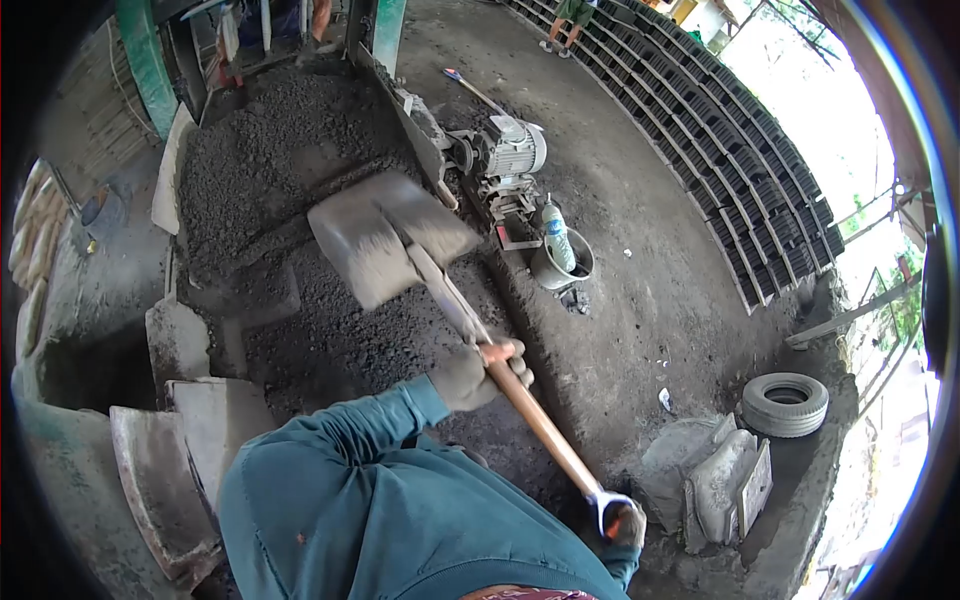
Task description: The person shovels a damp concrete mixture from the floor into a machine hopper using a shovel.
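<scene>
A shovel (545,425) with a wooden shaft and a D-shaped grip lies slantwise across my front. My gloved left hand (470,378) is wrapped round the shaft near the metal socket. At the shaft's end, my right hand (627,525) closes on the D-grip, partly hidden by it. The broad grey blade (385,235) is slightly blurred and carries no visible load. Beneath and beyond it lies dark, crumbly gravel mix (270,150) in a trough. More loose dark material (330,345) covers the ground in front of me.
An electric motor (515,148) stands right of the trough, by a bucket (562,262) holding a plastic bottle (556,235). A tire (785,404) and cement sacks (715,475) lie at right. Racks of dark blocks (730,140) line the back, where a person (570,22) stands. Metal sheets (165,480) sit left.
</scene>
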`<state>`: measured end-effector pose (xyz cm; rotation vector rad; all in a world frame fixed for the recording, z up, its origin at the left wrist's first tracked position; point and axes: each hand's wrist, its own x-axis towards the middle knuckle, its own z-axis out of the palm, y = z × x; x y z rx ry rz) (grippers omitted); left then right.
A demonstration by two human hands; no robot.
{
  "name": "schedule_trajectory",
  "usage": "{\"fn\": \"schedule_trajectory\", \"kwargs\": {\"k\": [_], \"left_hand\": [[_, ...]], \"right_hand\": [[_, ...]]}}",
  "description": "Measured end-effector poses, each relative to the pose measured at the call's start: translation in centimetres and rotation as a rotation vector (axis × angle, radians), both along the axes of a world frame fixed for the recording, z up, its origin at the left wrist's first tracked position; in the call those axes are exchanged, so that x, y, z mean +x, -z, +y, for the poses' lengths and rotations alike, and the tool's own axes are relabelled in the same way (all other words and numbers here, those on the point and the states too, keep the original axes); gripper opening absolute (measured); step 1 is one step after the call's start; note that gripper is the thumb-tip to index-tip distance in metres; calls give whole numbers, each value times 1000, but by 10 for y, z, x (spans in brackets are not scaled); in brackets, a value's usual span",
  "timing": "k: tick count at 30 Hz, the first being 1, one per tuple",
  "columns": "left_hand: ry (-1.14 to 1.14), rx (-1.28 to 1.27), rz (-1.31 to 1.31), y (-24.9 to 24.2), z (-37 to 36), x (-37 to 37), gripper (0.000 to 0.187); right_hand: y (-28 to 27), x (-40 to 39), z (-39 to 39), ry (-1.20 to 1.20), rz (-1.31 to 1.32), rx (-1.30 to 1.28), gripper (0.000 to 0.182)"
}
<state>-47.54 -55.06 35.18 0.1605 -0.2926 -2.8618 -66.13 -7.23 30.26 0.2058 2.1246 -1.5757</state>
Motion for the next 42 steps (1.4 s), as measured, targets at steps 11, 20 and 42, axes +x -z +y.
{"fn": "schedule_trajectory", "kwargs": {"k": [11, 20, 42], "left_hand": [[-204, -133, -135, -5, -96, 6, 26], [-434, -54, 167, -66, -173, 39, 45], [-679, -94, 506, -104, -227, 171, 75]], "right_hand": [[-95, 30, -95, -184, 158, 12, 38], [-203, 30, -195, -310, 672, -472, 70], [-512, 157, -453, -372, 2335, -715, 29]]}}
